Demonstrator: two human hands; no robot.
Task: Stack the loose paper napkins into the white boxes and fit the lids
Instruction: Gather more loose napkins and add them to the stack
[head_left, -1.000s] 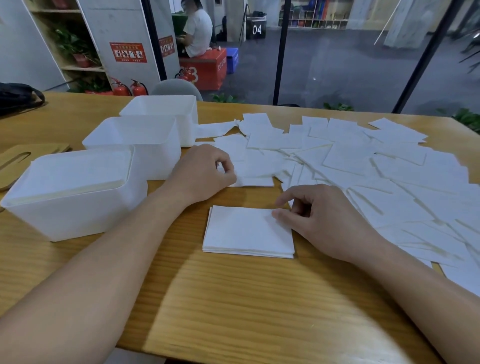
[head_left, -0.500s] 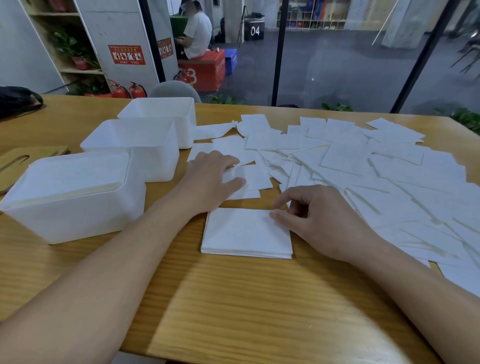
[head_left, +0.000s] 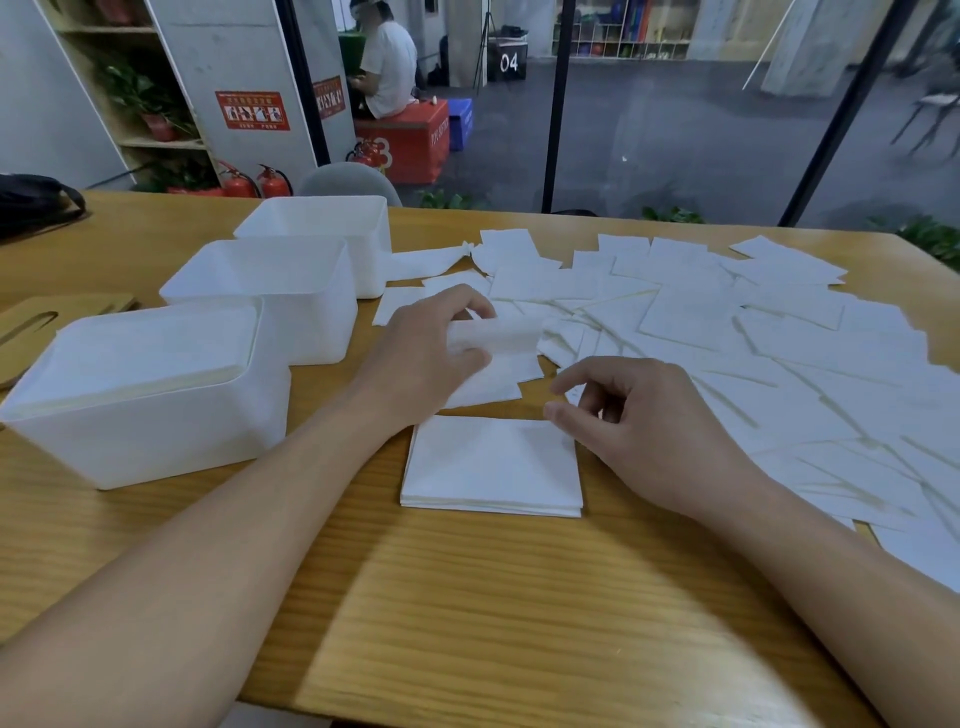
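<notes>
1. Head view, far left: the nearest white box (head_left: 150, 410) sits packed with napkins up to its rim and has no lid on it. Two more white boxes (head_left: 270, 296) stand behind it in a row running away from me, both open-topped.

2. My left hand (head_left: 421, 358) comes next, fingers curled, pinching one loose napkin (head_left: 493, 332) by its near-left edge. The sheet is lifted and blurred. It stretches out to the right of my fingers, so its long axis runs across the table, left to right.

3. Just toward me from that hand lies the squared stack (head_left: 493, 462) on the wooden table (head_left: 467, 623). Its edges run parallel to the table's near edge, a little wider than deep. The held napkin has to travel toward me and down, and I judge it needs little turning, since its long side already lies the same way as the stack's.

4. My right hand (head_left: 639, 426) hovers at the stack's far-right corner, fingers loosely curled, holding nothing; whether the thumb touches the paper I cannot tell. It is the nearer hand to the stack and well placed to steady it.

5. Rightward, the scattered napkins (head_left: 753, 332) cover the table, overlapping at mixed angles.
</notes>
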